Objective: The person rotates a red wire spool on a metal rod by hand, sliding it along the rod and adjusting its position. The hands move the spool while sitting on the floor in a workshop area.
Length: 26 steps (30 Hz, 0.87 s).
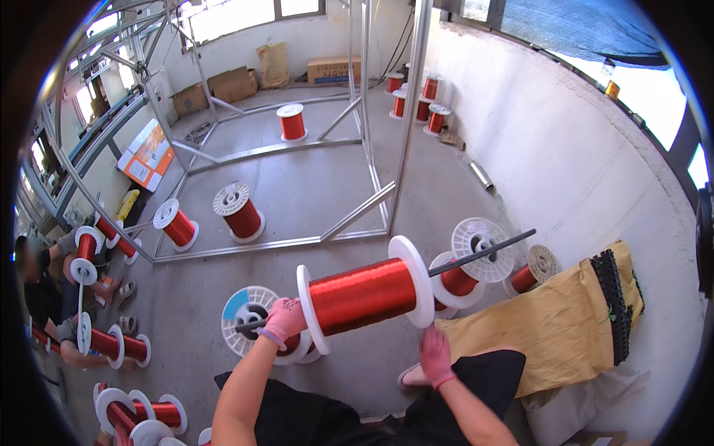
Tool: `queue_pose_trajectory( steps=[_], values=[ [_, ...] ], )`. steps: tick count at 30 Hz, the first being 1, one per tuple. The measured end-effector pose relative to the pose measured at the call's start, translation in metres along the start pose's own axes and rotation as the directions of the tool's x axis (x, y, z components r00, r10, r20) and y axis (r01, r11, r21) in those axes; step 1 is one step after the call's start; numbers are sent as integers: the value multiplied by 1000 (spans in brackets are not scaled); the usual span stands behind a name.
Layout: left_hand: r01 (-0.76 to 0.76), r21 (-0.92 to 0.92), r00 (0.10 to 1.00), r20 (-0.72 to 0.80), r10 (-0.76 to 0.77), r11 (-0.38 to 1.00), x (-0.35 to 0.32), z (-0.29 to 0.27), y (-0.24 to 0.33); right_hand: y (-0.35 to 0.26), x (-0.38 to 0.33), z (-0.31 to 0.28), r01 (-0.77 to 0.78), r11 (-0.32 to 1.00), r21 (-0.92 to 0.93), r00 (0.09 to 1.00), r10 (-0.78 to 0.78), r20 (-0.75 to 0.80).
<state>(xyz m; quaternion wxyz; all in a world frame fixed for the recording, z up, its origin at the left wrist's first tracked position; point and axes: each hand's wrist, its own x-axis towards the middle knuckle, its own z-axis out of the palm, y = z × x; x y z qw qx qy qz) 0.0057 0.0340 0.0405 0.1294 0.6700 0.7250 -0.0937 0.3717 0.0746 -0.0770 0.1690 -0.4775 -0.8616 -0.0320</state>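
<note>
A large spool of red wire (362, 296) with white flanges lies sideways in front of me, threaded on a dark metal rod (500, 248). My left hand (285, 320), in a pink glove, is closed around the rod beside the spool's left flange. My right hand (436, 355), also gloved in pink, is just below the right flange, its fingers pointing up and slightly blurred; I see nothing held in it. Under the rod's left end stands a spool with a blue patch on its flange (242, 306). Another white-flanged spool (483, 249) stands by its right part.
An aluminium frame (282, 245) stands ahead, with several red spools (243, 213) in and around it. A yellow woven sack (520, 334) lies at right, near the white wall (587, 171). At far left a person (56, 290) sits among more spools (111, 346).
</note>
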Motion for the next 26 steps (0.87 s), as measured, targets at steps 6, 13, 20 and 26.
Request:
queue_pose_trajectory(
  steps=[6,13,20,26],
  values=[
    [-30,80,1000,8,30,996,-12,-6,5,-1,12,-3,-207,913,350,977,213,22],
    [8,76,997,-80,-2,997,-3,5,-6,-2,6,-3,-316,763,564,946,300,125],
    [8,97,996,-92,1,995,-4,14,-13,-10,4,-32,-681,417,602,732,427,531],
    [40,86,999,-3,-40,995,-11,-10,1,19,27,-45,-646,169,745,736,400,547]
  ],
)
